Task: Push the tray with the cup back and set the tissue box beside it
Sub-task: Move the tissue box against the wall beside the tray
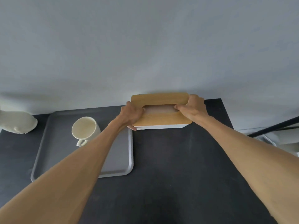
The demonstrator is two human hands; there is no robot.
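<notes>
Tissue box [161, 110]: we see it at the far edge of the dark table [161, 167], close to the pale wall [145, 46]. It has a wooden lid with a long slot and a white body showing under the near edge.
Left hand [131, 116]: we see it wrapped round the left end of the box, fingers curled over the lid and the thumb under the near left corner, closed on the box.
Right hand [191, 108]: it clasps the right end of the box, fingers over the far right corner and the thumb at the right end of the slot.
Tray [116, 172]: grey, with rounded corners, lying left of the box; its right rim runs just beside the box's left end, and our left forearm crosses over it.
Cup [85, 129]: cream, upright on the far half of the tray, handle pointing near; it looks empty.
Figurine [17, 122]: a white shape on the table, left of the tray at the far edge; we cannot tell what it depicts.
Contact with table: we cannot tell whether the box rests on the table or is held just above it.
</notes>
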